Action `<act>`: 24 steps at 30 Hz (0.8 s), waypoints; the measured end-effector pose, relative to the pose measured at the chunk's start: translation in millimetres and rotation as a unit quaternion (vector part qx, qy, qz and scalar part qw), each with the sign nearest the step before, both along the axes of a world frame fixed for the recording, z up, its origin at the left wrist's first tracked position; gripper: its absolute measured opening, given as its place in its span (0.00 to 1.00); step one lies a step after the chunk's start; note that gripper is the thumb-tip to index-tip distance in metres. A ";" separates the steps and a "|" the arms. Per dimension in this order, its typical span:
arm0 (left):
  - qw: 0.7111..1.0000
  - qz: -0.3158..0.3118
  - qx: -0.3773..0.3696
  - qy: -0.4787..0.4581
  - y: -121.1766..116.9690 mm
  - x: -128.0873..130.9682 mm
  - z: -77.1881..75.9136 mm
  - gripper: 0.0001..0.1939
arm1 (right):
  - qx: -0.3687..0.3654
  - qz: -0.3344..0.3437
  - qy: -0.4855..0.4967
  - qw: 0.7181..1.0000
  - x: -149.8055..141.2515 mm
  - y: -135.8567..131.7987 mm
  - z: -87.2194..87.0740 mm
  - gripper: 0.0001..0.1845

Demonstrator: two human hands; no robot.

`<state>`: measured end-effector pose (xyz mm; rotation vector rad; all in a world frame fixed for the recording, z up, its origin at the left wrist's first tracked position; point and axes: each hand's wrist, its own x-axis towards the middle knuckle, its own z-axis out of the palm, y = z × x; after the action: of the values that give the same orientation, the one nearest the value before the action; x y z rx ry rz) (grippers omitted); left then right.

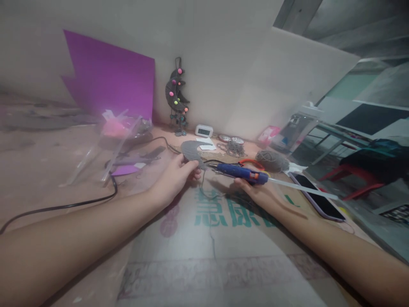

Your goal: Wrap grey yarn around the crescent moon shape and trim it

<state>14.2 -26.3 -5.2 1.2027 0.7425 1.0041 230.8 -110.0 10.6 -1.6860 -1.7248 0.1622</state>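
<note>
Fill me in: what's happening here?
A person's left hand holds a grey crescent; the right hand holds a blue glue gun, its nozzle close to the crescent's lower end. Whether they touch is unclear. A crescent ornament with bright dots is upright behind; a ball of grey yarn lies beyond the right hand.

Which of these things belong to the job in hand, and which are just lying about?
In use:
gray crescent, in the left hand
blue glue gun, in the right hand
gray yarn ball, likely

Probably lying about:
phone
white clock
propped purple sheet
</note>
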 end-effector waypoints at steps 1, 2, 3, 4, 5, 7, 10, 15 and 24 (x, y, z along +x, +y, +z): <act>1.000 0.000 -0.001 0.000 0.0 -0.1 0.0 0.06 | -0.002 -0.002 -0.006 1.000 0.5 0.4 0.6 0.13; 1.000 0.001 0.000 0.001 0.2 -0.2 -0.2 0.06 | -0.005 -0.003 -0.008 1.000 1.4 0.9 1.2 0.13; 1.000 0.003 0.003 0.002 0.6 -0.5 -0.5 0.06 | -0.004 -0.002 -0.004 1.000 2.6 1.6 1.9 0.14; 1.000 0.005 0.009 0.002 1.0 -0.7 -1.1 0.07 | 0.000 0.000 0.003 1.000 4.3 2.6 2.6 0.15; 1.000 0.008 0.016 0.002 1.4 -0.9 -1.8 0.07 | 0.005 0.001 0.010 1.000 6.4 3.8 3.4 0.16; 0.999 0.009 0.035 0.002 1.9 -1.1 -3.5 0.08 | 0.017 -0.007 0.014 1.000 11.5 6.8 5.1 0.17; 0.998 -0.007 0.054 -0.006 1.0 -0.3 -5.5 0.09 | 0.034 -0.040 0.020 0.998 19.3 11.0 7.9 0.18; 0.995 -0.029 0.093 -0.005 -2.2 2.0 -6.0 0.09 | 0.050 -0.095 0.107 0.989 28.9 26.0 14.6 0.20; 0.988 -0.011 0.148 0.051 -0.5 -1.9 -7.4 0.08 | -0.034 -0.162 0.033 0.986 32.5 117.9 23.6 0.18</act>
<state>12.3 -26.8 -12.6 1.5251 0.6719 1.0665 263.3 7.9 34.2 -1.9622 -1.3883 0.1265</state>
